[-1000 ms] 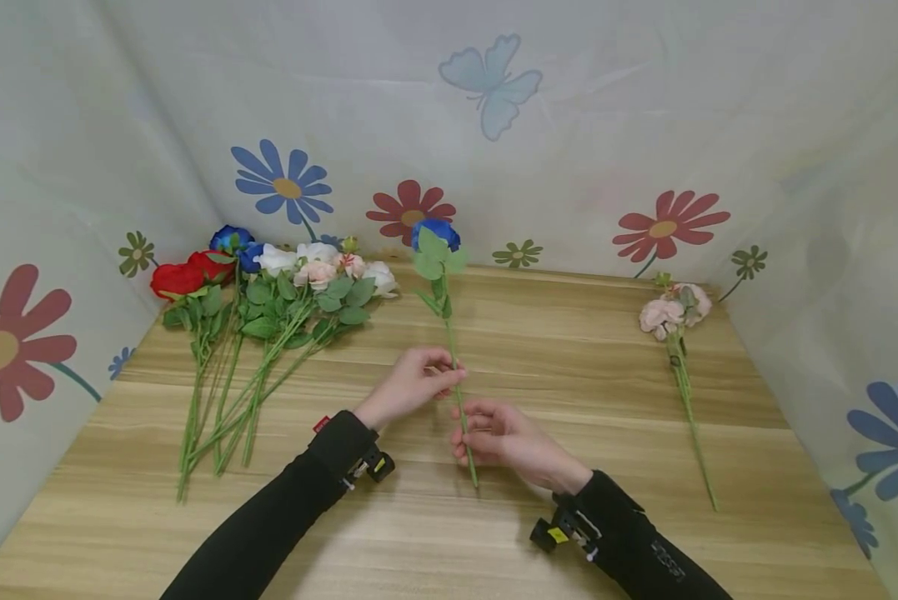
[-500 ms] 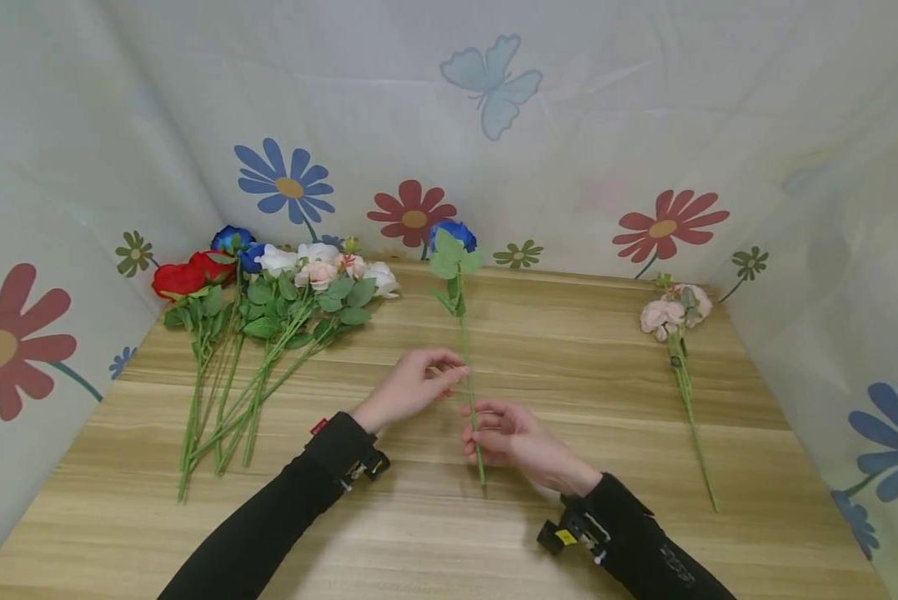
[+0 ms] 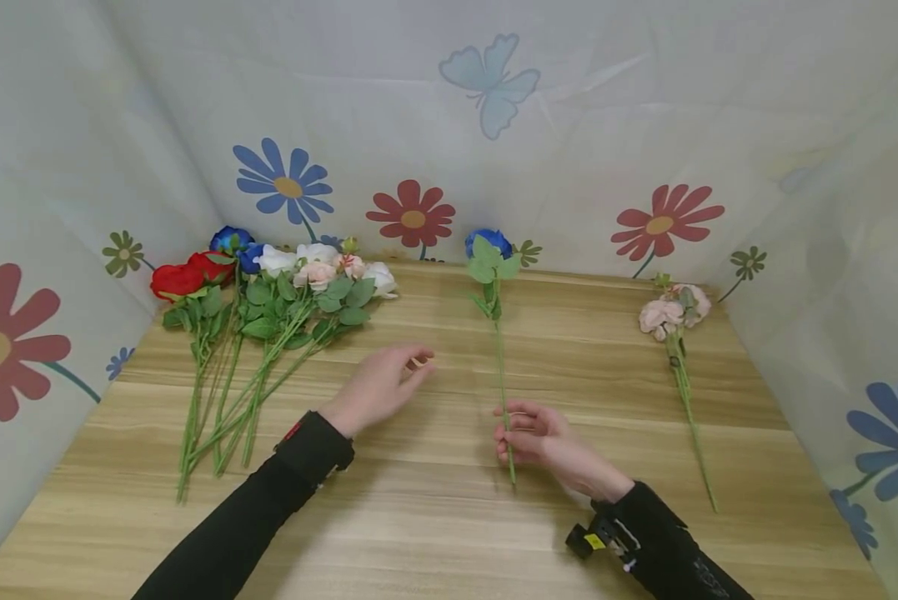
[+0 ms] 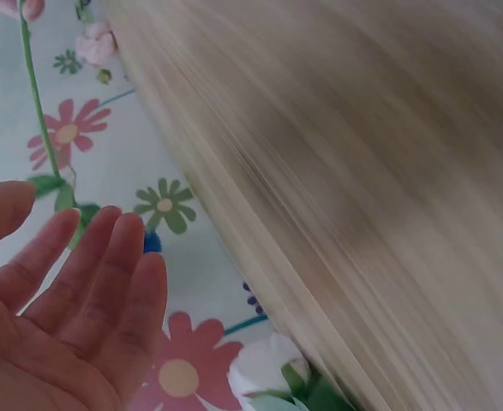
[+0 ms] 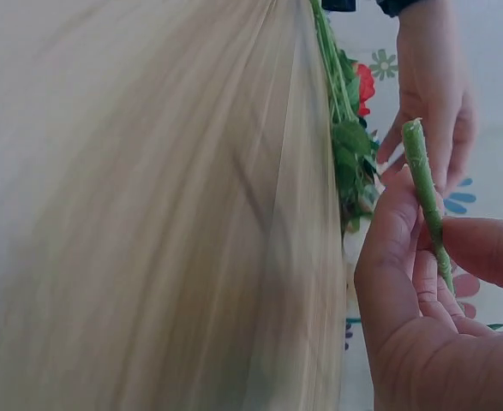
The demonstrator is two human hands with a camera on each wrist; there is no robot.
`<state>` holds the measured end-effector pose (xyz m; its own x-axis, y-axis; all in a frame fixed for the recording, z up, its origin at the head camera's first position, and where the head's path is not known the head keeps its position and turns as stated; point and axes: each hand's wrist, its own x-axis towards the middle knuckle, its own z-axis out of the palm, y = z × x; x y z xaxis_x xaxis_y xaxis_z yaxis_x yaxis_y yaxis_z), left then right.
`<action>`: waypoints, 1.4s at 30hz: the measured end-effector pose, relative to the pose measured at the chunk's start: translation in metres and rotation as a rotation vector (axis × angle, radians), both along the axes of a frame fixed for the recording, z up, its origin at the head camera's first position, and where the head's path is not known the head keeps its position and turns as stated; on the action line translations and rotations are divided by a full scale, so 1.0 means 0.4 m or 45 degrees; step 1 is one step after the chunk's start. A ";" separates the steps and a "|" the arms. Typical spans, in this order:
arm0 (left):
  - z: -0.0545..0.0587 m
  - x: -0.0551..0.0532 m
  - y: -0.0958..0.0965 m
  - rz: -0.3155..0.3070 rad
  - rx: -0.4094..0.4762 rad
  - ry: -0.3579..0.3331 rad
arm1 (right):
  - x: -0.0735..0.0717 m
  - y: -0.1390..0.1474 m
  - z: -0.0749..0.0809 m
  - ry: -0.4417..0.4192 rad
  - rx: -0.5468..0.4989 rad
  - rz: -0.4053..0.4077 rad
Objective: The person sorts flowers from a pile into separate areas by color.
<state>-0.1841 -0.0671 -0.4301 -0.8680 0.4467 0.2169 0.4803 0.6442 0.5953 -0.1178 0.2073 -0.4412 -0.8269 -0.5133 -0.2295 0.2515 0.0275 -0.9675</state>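
A blue artificial rose (image 3: 488,260) with green leaves hangs over the middle of the table, its head pointing away from me. My right hand (image 3: 542,442) pinches the lower stem between thumb and fingers; the cut stem end (image 5: 416,141) sticks out past the fingers in the right wrist view. To the left, my left hand (image 3: 377,387) is apart from the rose and holds nothing. Its fingers (image 4: 105,282) are relaxed and spread from the thumb in the left wrist view.
On the left of the wooden table (image 3: 433,533) lies a pile with red roses (image 3: 178,281), blue, white and pale pink flowers (image 3: 317,273), stems toward me. Pink flowers (image 3: 662,317) lie at the right. A printed curtain (image 3: 584,125) encloses the back and sides.
My left hand has let go of the stem and drawn back to the left. My right hand has carried the blue rose to the right.
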 end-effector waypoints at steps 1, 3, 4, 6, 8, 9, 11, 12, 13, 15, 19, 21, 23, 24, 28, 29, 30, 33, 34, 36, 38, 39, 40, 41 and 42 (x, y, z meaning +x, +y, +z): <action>-0.001 -0.001 -0.008 0.010 -0.019 0.016 | 0.000 0.008 -0.001 0.005 0.007 -0.014; -0.004 -0.005 -0.023 0.026 -0.037 0.038 | 0.001 0.026 -0.003 0.018 0.027 -0.041; -0.006 -0.007 -0.031 0.031 -0.042 0.053 | 0.001 0.035 -0.003 0.022 0.038 -0.056; -0.010 -0.010 -0.048 0.040 -0.036 0.071 | 0.002 0.054 -0.004 0.033 0.061 -0.084; -0.013 -0.012 -0.065 0.047 -0.027 0.094 | 0.003 0.075 -0.003 0.044 0.095 -0.109; -0.014 -0.012 -0.075 0.052 -0.028 0.108 | 0.004 0.086 -0.002 0.053 0.116 -0.119; -0.015 -0.012 -0.093 0.065 -0.026 0.135 | 0.006 0.109 0.002 0.075 0.159 -0.133; -0.016 -0.012 -0.102 0.072 -0.030 0.155 | 0.007 0.119 0.005 0.088 0.183 -0.140; -0.016 -0.012 -0.111 0.080 -0.036 0.174 | 0.008 0.129 0.007 0.100 0.205 -0.146; -0.015 -0.011 -0.127 0.100 -0.052 0.202 | 0.009 0.148 0.013 0.124 0.257 -0.164; -0.013 -0.008 -0.155 0.126 -0.066 0.221 | 0.011 0.180 0.025 0.169 0.383 -0.206; -0.010 -0.006 -0.166 0.136 -0.065 0.222 | 0.012 0.194 0.029 0.204 0.446 -0.218; -0.012 -0.006 -0.176 0.144 -0.068 0.232 | 0.013 0.209 0.031 0.226 0.494 -0.232; -0.012 -0.005 -0.180 0.148 -0.068 0.238 | 0.013 0.215 0.033 0.241 0.513 -0.234; -0.014 -0.004 -0.193 0.161 -0.077 0.249 | 0.015 0.240 0.036 0.269 0.575 -0.255; -0.014 -0.003 -0.195 0.165 -0.081 0.249 | 0.015 0.244 0.036 0.270 0.592 -0.265; -0.014 -0.002 -0.197 0.166 -0.079 0.245 | 0.016 0.247 0.036 0.271 0.611 -0.274; -0.015 0.000 -0.202 0.170 -0.082 0.231 | 0.017 0.254 0.031 0.281 0.687 -0.293; -0.016 0.000 -0.203 0.171 -0.086 0.227 | 0.018 0.256 0.028 0.289 0.723 -0.296; -0.018 0.000 -0.204 0.169 -0.095 0.221 | 0.018 0.261 0.023 0.305 0.790 -0.288; -0.020 -0.001 -0.204 0.171 -0.102 0.220 | 0.018 0.266 0.018 0.317 0.852 -0.276; -0.021 -0.001 -0.204 0.169 -0.105 0.222 | 0.017 0.269 0.015 0.320 0.876 -0.268; -0.022 0.000 -0.204 0.168 -0.105 0.224 | 0.016 0.271 0.013 0.320 0.893 -0.263; -0.023 0.000 -0.205 0.166 -0.105 0.226 | 0.015 0.273 0.010 0.321 0.905 -0.256; -0.024 0.000 -0.205 0.166 -0.105 0.227 | 0.014 0.275 0.007 0.324 0.918 -0.254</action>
